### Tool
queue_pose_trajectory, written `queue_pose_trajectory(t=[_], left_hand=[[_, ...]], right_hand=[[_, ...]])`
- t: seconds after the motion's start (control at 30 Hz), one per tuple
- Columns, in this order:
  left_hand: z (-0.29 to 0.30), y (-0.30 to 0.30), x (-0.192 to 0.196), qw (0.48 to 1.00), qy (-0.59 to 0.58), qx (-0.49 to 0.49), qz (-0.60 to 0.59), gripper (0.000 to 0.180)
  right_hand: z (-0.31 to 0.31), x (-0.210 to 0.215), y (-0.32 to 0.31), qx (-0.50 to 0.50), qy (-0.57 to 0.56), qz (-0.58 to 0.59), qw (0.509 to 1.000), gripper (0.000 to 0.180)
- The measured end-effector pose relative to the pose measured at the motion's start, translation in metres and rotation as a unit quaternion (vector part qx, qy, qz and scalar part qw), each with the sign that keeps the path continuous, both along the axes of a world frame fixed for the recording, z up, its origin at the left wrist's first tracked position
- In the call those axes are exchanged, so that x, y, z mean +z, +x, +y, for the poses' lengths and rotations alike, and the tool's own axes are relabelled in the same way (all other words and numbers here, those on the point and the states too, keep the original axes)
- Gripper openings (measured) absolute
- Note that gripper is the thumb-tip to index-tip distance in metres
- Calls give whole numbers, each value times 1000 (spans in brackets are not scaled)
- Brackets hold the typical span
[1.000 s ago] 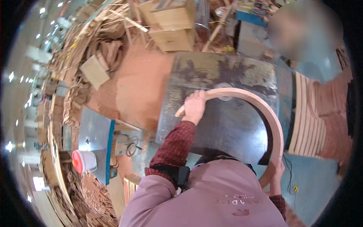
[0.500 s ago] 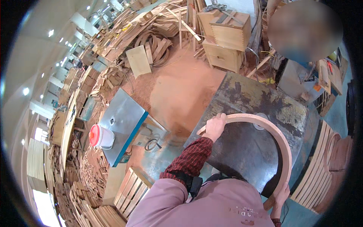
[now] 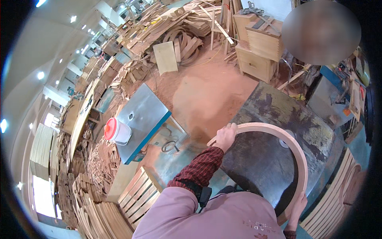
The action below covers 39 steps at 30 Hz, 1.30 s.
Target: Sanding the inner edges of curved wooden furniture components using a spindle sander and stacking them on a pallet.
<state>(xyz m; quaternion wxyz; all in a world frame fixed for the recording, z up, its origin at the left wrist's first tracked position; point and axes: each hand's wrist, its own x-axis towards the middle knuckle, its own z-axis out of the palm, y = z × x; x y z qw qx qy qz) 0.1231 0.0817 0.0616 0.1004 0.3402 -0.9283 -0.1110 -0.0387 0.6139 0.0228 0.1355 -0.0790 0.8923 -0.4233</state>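
Note:
A curved wooden band (image 3: 301, 161), bent in a wide half-ring, is held over the dark metal tabletop (image 3: 258, 159). My left hand (image 3: 226, 137) is closed around it near its far left end, with the fingers over the top edge. Down at the near right end, my right hand (image 3: 297, 209) grips the band from its outer side; some of those fingers are hidden. A pale round disc (image 3: 284, 142) in the tabletop shows just inside the curve. I cannot tell whether the band touches the table.
On the left, a grey machine table (image 3: 145, 107) bears a white bucket (image 3: 121, 133) with a red lid. A slatted wooden stack (image 3: 137, 195) stands near my left side, more curved slats (image 3: 332, 199) at right. Wooden cabinets (image 3: 256, 65) and scrap piles lie beyond; a person is at far right.
The surroundings have shifted rightward in the view, as my view has turned left. Both hands keep their hold on the curved wooden band, which has hardly moved in the picture.

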Motion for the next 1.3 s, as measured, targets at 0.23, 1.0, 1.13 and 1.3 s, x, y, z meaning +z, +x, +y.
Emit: queue_pose_trajectory(t=[0.23,1.0,1.13,1.3], left_hand=[[-15,22,-6,999,1,38,-15,21],[-20,-79,-4,989,-59,-122,-57,37],[-26,-74,12,990,-20,-90,-109,37],[-41,-61,16,986,17,-45,-162,39]], right_hand=[[-29,9,-14,23,22,-13,999,55],[-34,49,113,-158,-66,10,985,50],[-44,47,103,-127,-35,47,990,47],[-53,43,85,-105,5,19,994,46]])
